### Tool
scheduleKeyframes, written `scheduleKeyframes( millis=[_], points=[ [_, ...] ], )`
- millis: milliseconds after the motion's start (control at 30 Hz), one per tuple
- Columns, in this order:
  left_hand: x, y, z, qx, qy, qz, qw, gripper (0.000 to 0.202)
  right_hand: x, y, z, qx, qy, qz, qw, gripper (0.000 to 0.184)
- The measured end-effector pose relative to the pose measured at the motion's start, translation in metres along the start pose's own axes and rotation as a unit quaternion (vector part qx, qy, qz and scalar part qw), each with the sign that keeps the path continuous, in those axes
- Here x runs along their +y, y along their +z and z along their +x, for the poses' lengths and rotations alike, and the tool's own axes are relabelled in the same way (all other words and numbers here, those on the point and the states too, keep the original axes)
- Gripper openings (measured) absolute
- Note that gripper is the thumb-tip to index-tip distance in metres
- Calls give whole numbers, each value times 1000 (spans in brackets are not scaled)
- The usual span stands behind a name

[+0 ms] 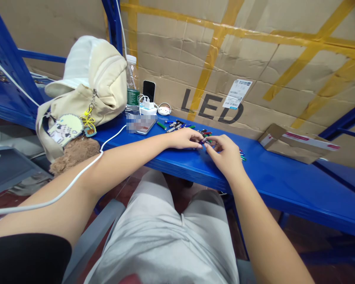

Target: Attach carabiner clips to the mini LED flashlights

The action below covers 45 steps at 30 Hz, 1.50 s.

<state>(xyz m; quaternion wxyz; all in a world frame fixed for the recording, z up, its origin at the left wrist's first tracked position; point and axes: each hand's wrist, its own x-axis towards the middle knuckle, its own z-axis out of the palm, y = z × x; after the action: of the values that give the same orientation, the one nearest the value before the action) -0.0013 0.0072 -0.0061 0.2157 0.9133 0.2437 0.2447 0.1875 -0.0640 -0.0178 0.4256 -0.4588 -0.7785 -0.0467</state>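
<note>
Over the blue shelf, my left hand (184, 139) and my right hand (225, 152) meet with fingertips nearly together. Between them is a small dark purple tube with a silvery band (204, 141). Fingers of both hands are closed on it, one at each end. Fingertips cover much of the tube, so its exact kind does not show. Behind my left hand lies a loose pile of small coloured tubes (177, 125), among them green, silver, blue and red ones. More tubes in green and blue (243, 155) stick out just beyond my right hand.
To the left stand a cream backpack (106, 85) and a plastic bottle (132, 85). Near them are a phone (144, 125) and a white power adapter (148, 108). A white cable (77, 179) crosses my left arm. An open cardboard box (298, 144) sits right, before a large carton (171, 51).
</note>
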Motion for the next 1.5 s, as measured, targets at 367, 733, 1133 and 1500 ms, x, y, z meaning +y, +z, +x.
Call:
scheduleKeyframes(
  millis=[367,733,1133,1500],
  points=[
    [-4,3,3,-3,14,-71,997,31,7,9,10,-1,27,67,997,17],
    [-3,3,4,-22,15,-86,996,27,11,10,12,-8,11,55,998,14],
    [-2,1,7,-6,-6,-193,981,26,15,6,27,-32,34,74,996,18],
    [-3,-1,8,26,-41,-328,943,25,11,-3,49,-60,70,64,994,24]
  ],
)
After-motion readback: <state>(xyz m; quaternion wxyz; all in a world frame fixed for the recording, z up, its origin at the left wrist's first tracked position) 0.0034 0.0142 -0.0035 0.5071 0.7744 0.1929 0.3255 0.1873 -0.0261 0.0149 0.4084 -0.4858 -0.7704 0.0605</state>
